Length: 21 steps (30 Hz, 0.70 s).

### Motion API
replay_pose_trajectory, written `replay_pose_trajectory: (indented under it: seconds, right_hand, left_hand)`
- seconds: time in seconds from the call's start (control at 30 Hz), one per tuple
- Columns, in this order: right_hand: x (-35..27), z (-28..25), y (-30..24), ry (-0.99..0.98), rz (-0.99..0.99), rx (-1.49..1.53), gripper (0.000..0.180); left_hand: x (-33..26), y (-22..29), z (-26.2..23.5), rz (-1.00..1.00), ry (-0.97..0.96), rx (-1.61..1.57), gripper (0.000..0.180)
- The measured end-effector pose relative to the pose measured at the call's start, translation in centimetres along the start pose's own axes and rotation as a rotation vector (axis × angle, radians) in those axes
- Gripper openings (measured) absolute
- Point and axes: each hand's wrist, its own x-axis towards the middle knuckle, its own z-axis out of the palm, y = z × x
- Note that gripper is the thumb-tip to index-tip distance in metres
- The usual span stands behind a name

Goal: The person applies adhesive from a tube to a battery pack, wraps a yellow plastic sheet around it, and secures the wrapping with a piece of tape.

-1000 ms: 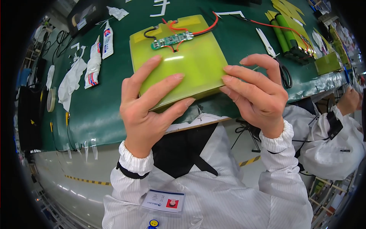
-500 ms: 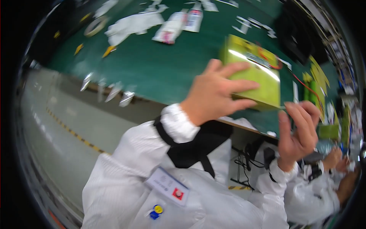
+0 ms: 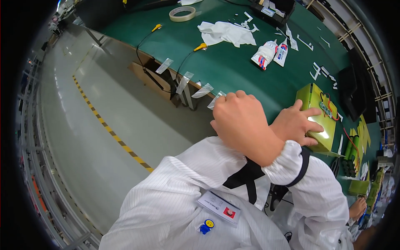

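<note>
My left hand (image 3: 301,124) lies spread over a yellow-green flat pack (image 3: 323,135) on the green table (image 3: 233,62) and holds it down. The pack carries a small circuit board (image 3: 326,109) with red and black wires on top. My right arm crosses over the left. My right hand (image 3: 239,121) is curled into a fist at the table's near edge, its fingers closed at a clear tape strip (image 3: 216,99) stuck there.
More clear tape strips (image 3: 183,82) hang along the table edge. A white cloth (image 3: 227,33), two tubes (image 3: 271,53), a tape roll (image 3: 182,13) and green cells (image 3: 349,154) lie on the table. Grey floor with a yellow-black line (image 3: 109,129) lies left. Another person's hand (image 3: 357,207) is lower right.
The view has swung left toward the floor. My right hand left the pack's corner and crossed over to the tape strip at the table edge. The left hand stays on the pack.
</note>
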Motion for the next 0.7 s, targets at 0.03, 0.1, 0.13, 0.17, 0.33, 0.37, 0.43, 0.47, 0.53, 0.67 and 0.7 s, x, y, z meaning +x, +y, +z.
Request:
replay_pose_trajectory:
  seconds: [0.03, 0.1, 0.13, 0.17, 0.33, 0.37, 0.43, 0.47, 0.53, 0.67, 0.7]
  right_hand:
    - [0.3, 0.4, 0.0, 0.01, 0.007, -0.002, 0.026]
    - [0.9, 1.4, 0.3, 0.086, 0.007, 0.015, 0.024]
    - [1.1, 1.6, 0.6, 0.168, 0.002, 0.042, 0.023]
    - [1.3, 1.7, 1.0, 0.163, -0.001, 0.037, 0.023]
    - [2.1, -0.2, 2.7, 0.158, 0.331, 0.622, 0.015]
    - [2.3, -0.9, 3.1, 0.061, 0.428, 0.657, 0.019]
    - [2.6, -1.1, 4.3, 0.025, 0.483, 0.693, 0.019]
    - [2.7, -1.2, 5.0, -0.014, 0.528, 0.734, 0.02]
    - [3.3, -0.6, 6.5, -0.078, 0.6, 0.804, 0.023]
    - [4.2, -0.5, 7.1, -0.221, 0.759, 1.155, 0.023]
    - [4.4, -0.6, 7.2, -0.21, 0.762, 1.158, 0.023]
  left_hand:
    - [0.0, 0.0, 0.0, -0.005, -0.001, 0.004, 0.035]
    - [-0.1, 0.1, 0.0, -0.009, 0.006, 0.003, 0.035]
    - [-0.1, 0.1, -0.1, -0.022, -0.02, 0.027, 0.034]
    - [-0.1, 0.1, -0.2, -0.036, -0.049, 0.052, 0.034]
    - [0.2, -0.6, -0.2, -0.02, -0.11, 0.024, 0.035]
    - [0.3, -1.1, -0.3, -0.008, -0.202, 0.033, 0.037]
    - [0.8, -1.5, -0.4, -0.019, -0.367, -0.013, 0.041]
    - [1.0, -1.7, -0.3, -0.01, -0.372, -0.019, 0.041]
    - [1.2, -2.2, -0.3, -0.205, -0.466, -0.289, 0.039]
    - [-0.6, -2.7, 2.4, -0.198, -0.265, -0.263, 0.044]
    - [0.1, -3.4, 1.8, -0.138, -0.323, -0.466, 0.046]
